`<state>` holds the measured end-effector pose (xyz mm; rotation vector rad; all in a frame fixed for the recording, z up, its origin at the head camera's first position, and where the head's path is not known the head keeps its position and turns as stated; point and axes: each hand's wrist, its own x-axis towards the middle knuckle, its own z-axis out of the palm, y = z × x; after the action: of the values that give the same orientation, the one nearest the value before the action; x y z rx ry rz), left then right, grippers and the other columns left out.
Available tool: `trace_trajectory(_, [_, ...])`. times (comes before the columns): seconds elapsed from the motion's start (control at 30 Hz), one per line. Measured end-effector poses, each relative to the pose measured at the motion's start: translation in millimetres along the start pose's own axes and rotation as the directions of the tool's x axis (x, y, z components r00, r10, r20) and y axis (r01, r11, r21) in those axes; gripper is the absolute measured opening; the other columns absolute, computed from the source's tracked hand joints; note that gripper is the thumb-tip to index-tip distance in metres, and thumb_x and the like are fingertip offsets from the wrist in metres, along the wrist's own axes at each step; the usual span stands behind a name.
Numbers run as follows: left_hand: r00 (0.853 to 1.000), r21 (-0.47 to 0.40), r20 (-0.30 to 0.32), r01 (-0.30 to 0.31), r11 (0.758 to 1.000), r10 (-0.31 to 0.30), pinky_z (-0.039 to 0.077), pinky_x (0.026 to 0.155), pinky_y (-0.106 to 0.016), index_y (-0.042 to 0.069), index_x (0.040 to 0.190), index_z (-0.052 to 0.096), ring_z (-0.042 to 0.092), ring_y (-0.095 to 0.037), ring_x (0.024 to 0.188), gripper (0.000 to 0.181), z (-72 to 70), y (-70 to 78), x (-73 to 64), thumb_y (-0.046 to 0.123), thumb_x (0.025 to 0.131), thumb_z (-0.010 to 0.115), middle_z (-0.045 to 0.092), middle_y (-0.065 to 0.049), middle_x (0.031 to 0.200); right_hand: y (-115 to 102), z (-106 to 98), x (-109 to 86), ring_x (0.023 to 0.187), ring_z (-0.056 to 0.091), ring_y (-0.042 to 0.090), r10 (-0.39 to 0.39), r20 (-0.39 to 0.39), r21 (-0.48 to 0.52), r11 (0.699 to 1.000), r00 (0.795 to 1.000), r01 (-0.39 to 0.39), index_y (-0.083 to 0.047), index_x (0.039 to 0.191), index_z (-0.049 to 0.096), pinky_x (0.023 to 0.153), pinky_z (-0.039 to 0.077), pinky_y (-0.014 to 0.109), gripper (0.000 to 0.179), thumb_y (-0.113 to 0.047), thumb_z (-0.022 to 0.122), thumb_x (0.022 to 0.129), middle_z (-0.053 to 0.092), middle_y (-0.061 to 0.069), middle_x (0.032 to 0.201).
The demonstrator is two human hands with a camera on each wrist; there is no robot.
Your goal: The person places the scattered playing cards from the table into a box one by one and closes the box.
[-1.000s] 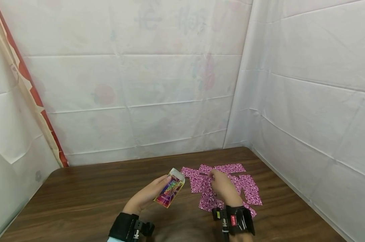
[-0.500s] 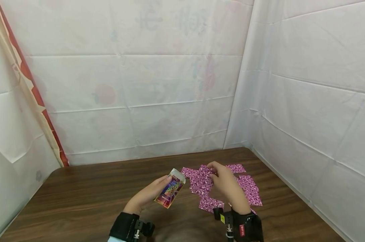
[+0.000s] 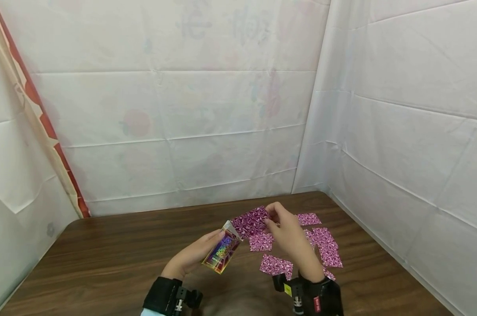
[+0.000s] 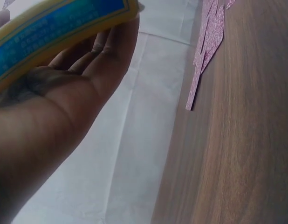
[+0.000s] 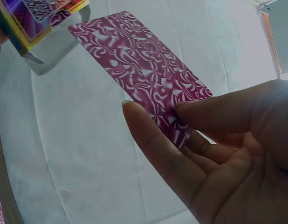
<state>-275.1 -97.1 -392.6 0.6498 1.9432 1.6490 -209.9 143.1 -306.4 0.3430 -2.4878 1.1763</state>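
Note:
My left hand (image 3: 196,252) grips a colourful card box (image 3: 222,252), tilted, with its white flap end up and to the right. In the left wrist view the box's yellow-edged blue side (image 4: 65,25) rests across the fingers. My right hand (image 3: 287,235) pinches a pink-and-white patterned card (image 3: 250,222) between thumb and fingers. The card's far end is right at the box's opening in the head view. From the right wrist, the patterned card (image 5: 144,70) points toward the box (image 5: 30,21), and a bit of pink pattern shows at the box's mouth.
Several more patterned cards lie spread on the brown wooden table (image 3: 116,250), among them one near card (image 3: 275,264) and one at the right (image 3: 327,248). White cloth (image 3: 222,109) hangs behind the table and along its right side.
My right hand has picked cards up off the spread and brought a card left to the box. Fewer cards lie on the table. The left hand and box stay nearly in place.

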Motion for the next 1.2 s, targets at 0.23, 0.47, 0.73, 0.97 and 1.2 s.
trace_trajectory(0.23, [1.000,0.003,0.003,-0.016,1.000,0.016,0.051,0.084,-0.036,-0.002,0.147,0.016,0.061,-0.019,0.098,0.073,-0.3,-1.6,-1.2,0.050,0.099,0.031,0.057,-0.019,0.122,0.9,4.5,2.0,0.077,0.061,0.015,-0.004,0.011,-0.031,0.999,1.000,0.005,-0.005,0.099,0.057,0.069,0.050,0.027,0.014,0.004,0.056,0.088,0.061,0.006,0.084])
trace_trajectory(0.47, [1.000,0.018,-0.003,-0.010,1.000,0.010,0.051,0.083,-0.037,0.000,0.147,0.019,0.061,-0.020,0.097,0.071,-0.2,0.9,-1.9,0.051,0.099,0.030,0.059,-0.016,0.117,1.8,5.7,2.1,0.078,0.060,0.015,-0.037,-0.008,-0.068,0.997,0.999,0.036,-0.004,0.099,0.058,0.069,0.050,0.028,0.014,0.005,0.055,0.088,0.063,0.008,0.088])
trace_trajectory(0.73, [0.999,0.015,0.044,-0.025,1.000,0.024,0.051,0.085,-0.038,0.003,0.148,0.021,0.062,-0.023,0.100,0.066,-1.6,2.4,-3.0,0.048,0.100,0.030,0.059,-0.016,0.119,0.4,7.0,3.8,0.076,0.061,0.016,-0.045,-0.021,-0.074,0.996,0.999,0.043,-0.004,0.099,0.058,0.067,0.050,0.027,0.014,0.006,0.055,0.089,0.061,0.007,0.084])
trace_trajectory(0.97, [0.997,-0.008,0.065,-0.029,1.000,0.030,0.051,0.084,-0.037,0.004,0.148,0.021,0.062,-0.021,0.098,0.065,-1.6,3.4,-4.2,0.047,0.100,0.029,0.060,-0.014,0.116,1.0,7.4,5.3,0.075,0.060,0.016,-0.047,-0.015,-0.106,0.993,0.999,0.045,-0.004,0.100,0.059,0.064,0.049,0.025,0.014,0.005,0.054,0.089,0.062,0.008,0.086])
trace_trajectory(1.2, [0.997,-0.006,0.074,-0.025,1.000,0.026,0.052,0.083,-0.036,0.004,0.147,0.024,0.062,-0.021,0.097,0.063,-0.6,3.8,-3.3,0.046,0.100,0.029,0.060,-0.015,0.115,1.2,7.6,5.3,0.081,0.062,0.018,-0.064,0.006,-0.157,0.986,0.998,0.064,-0.005,0.098,0.060,0.072,0.052,0.032,0.013,0.003,0.057,0.089,0.064,0.008,0.090])
